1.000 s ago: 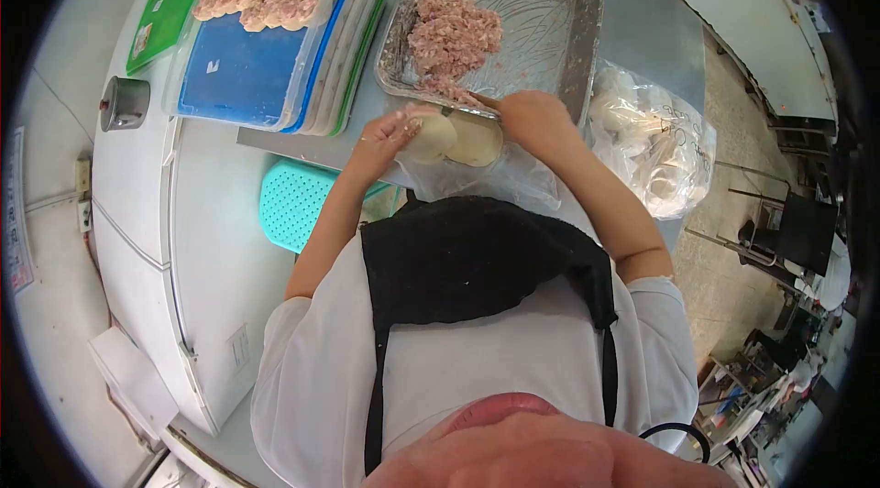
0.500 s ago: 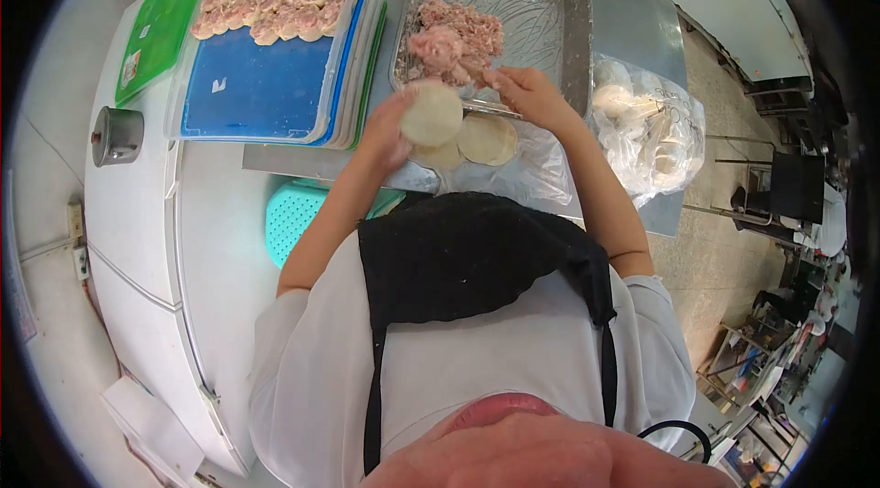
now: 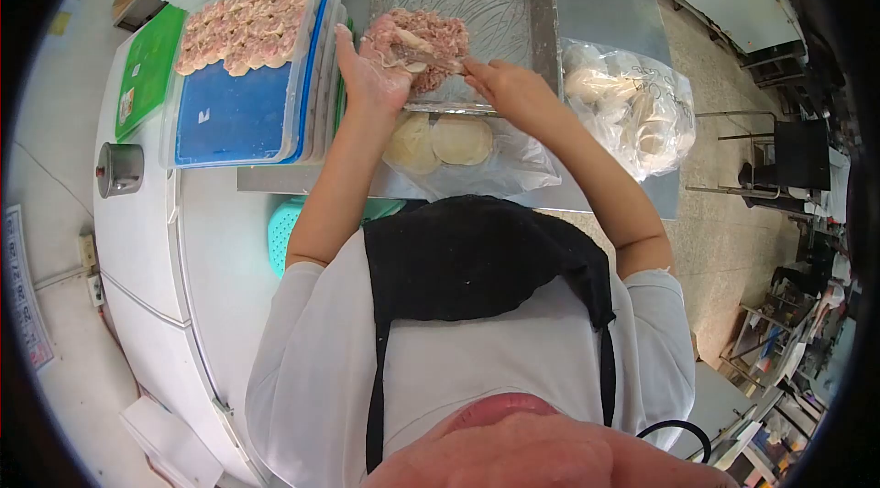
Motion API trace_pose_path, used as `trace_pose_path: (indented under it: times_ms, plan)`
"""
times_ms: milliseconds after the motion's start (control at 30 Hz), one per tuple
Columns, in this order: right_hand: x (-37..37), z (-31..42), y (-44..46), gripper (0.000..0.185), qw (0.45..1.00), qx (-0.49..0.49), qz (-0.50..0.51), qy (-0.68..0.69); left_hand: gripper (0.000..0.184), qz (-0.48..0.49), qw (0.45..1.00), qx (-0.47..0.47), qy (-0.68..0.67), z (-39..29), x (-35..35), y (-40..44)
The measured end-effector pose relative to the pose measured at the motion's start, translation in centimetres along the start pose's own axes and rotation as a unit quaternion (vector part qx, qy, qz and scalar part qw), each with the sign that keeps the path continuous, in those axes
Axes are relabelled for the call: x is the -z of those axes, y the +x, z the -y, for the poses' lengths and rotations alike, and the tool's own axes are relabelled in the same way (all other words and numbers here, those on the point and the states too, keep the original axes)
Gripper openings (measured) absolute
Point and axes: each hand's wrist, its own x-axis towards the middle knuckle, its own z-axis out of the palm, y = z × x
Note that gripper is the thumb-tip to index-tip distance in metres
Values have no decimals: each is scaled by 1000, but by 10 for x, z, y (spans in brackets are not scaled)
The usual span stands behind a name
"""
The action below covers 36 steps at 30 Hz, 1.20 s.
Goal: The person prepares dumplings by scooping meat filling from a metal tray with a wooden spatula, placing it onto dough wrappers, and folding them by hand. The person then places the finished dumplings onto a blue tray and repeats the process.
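Note:
My left hand, palm up with its thumb apart, bears a thin dough wrapper with some meat on it at the near left of the metal tray. In my right hand is a thin spreading tool, its far end on the wrapper. The mound of minced meat lies in the tray just behind both hands. Nearer to me, two stacks of round pale wrappers rest on clear plastic. Part of the held wrapper is hidden by the meat and tool.
Stacked containers stand at the left, the top one holding rows of filled dumplings. A green lid and a metal pot are farther left. A plastic bag of round dough pieces lies on the right.
My left hand has carried a wrapper from above the stacks to the meat and turned palm up. The tool in my right hand now reaches over that wrapper. The whole view has shifted.

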Motion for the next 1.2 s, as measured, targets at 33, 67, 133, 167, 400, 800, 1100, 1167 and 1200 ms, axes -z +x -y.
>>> trace_pose_path:
  times_ms: [33,67,133,167,400,800,1100,1167,1200]
  plan:
    - [17,5,-1,24,1000,3,0,1,71,-16,1000,-11,1,-1,-1,0]
    - [41,9,-1,24,997,-19,41,-55,72,-32,999,-26,-1,-3,-3,1]
    - [54,14,-4,26,990,-39,81,-108,71,-25,999,-23,3,-5,2,4]
    - [48,17,-5,26,998,14,11,-62,69,-17,1000,-12,10,-3,4,6]
    - [35,-48,6,30,964,95,-120,217,54,14,998,-27,-56,3,-9,-8]
    - [64,-63,-5,38,918,10,167,359,42,268,628,-169,711,-7,-43,-15]
    - [28,-95,30,29,990,117,-25,76,37,53,615,-100,780,1,-5,11]
    - [23,-72,23,28,983,144,-57,102,43,131,551,-220,794,-6,39,37]
    - [18,-67,20,26,974,164,-88,127,43,126,552,-222,794,-7,31,33]
